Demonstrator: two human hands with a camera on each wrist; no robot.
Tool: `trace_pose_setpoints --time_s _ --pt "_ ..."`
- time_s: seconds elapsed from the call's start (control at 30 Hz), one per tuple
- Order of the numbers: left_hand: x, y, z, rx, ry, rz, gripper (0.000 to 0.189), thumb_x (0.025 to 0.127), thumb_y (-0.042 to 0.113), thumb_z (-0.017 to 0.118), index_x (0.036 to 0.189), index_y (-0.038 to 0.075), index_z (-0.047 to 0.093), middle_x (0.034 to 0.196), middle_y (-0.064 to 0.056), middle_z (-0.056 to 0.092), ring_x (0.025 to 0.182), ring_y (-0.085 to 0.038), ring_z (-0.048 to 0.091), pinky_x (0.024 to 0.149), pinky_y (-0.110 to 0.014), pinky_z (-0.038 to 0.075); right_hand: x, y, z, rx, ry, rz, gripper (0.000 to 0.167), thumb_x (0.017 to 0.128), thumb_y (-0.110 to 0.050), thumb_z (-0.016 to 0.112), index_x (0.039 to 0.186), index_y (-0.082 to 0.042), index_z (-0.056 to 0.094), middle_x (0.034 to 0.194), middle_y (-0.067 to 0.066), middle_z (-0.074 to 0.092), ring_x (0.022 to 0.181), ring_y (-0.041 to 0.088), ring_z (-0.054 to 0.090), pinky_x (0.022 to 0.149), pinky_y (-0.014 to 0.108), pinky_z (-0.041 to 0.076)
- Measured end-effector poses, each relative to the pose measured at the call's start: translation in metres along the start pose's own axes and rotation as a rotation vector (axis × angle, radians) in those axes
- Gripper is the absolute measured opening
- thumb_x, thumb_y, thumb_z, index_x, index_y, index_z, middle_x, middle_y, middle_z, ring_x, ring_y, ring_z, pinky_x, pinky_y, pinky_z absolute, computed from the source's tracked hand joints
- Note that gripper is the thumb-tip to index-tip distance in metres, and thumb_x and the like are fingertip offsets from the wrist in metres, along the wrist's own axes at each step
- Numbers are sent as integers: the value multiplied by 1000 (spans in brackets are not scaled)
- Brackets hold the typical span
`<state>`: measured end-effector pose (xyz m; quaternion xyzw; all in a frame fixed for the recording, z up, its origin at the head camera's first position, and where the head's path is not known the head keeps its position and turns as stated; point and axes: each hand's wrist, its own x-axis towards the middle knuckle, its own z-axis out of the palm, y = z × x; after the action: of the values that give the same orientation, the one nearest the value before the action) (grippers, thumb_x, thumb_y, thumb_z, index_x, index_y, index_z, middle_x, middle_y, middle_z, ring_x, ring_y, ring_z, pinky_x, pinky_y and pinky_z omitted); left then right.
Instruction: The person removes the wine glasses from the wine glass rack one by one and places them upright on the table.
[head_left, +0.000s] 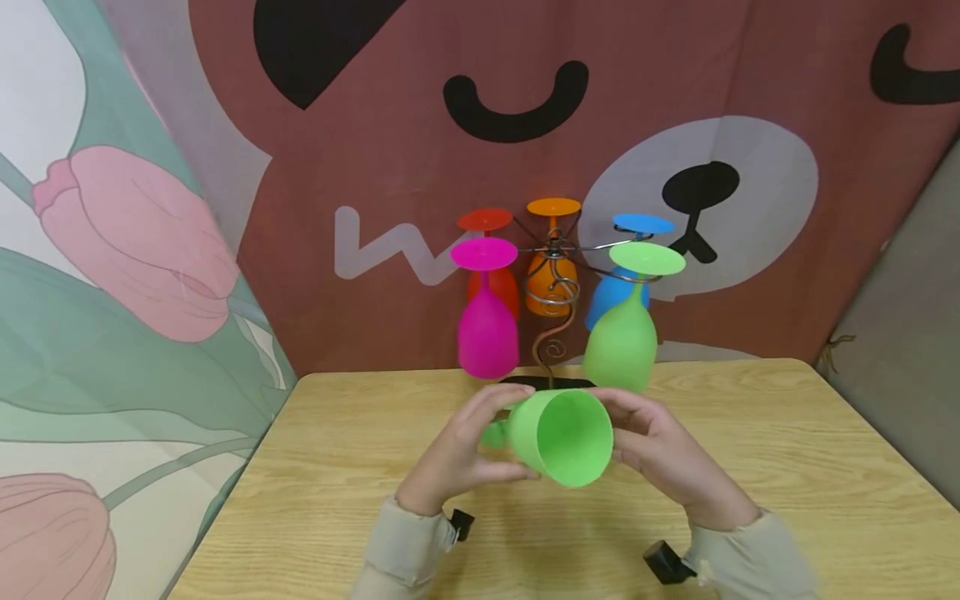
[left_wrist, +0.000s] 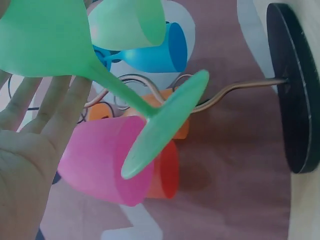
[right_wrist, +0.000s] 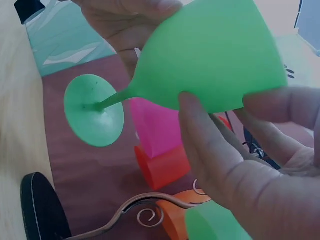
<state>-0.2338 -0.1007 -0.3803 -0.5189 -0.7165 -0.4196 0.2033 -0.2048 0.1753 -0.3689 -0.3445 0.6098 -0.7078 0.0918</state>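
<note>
A green plastic wine glass (head_left: 528, 437) is held tilted above the table, its open mouth facing the head camera. My left hand (head_left: 457, 450) grips the bowl from the left, thumb below and fingers above. From the right, my right hand (head_left: 667, 450) holds the bowl's side. The right wrist view shows the right fingers (right_wrist: 210, 135) against the bowl near the rim. In the left wrist view, the thin stem and round foot (left_wrist: 165, 125) stick out free of the left hand (left_wrist: 30, 160).
Behind the hands stands a curled wire glass rack (head_left: 555, 248) on a black base (left_wrist: 295, 90). Upside-down glasses hang from it: magenta (head_left: 487, 337), red (head_left: 486, 220), orange (head_left: 553, 207), blue (head_left: 645, 223) and light green (head_left: 622, 346). A printed curtain (head_left: 375, 167) hangs behind the wooden table (head_left: 337, 483).
</note>
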Motion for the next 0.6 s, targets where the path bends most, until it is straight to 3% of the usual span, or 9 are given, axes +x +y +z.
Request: trace_pose_setpoints --time_s 0.2,0.43,0.5,0.6 --pt "-5 -5 8 -186 1 -184 91 69 -3 91 146 4 44 141 -14 50 127 -27 53 97 -39 55 3 8 4 -137 89 -31 45 98 8 57 141 -5 54 133 -1 64 114 17 65 90 34 58" --pt "-9 -16 23 -496 46 -340 85 75 -14 82 147 5 41 143 -21 50 126 -33 56 98 -45 55 8 20 3 -101 103 -87 50 95 13 51 140 -9 54 133 -2 63 113 16 64 90 30 56" --pt "-12 -21 28 -566 59 -364 82 77 -11 81 147 4 40 144 -22 49 126 -32 57 98 -45 54 9 24 2 -100 96 -93 52 94 14 47 140 -8 53 133 -1 62 114 16 63 91 29 55" --pt "-16 -30 35 -653 67 -405 79 83 6 84 148 3 38 147 -21 45 130 -29 54 102 -44 52 9 30 0 -122 92 -89 54 91 15 45 140 -5 50 135 -1 59 116 16 60 93 28 52"
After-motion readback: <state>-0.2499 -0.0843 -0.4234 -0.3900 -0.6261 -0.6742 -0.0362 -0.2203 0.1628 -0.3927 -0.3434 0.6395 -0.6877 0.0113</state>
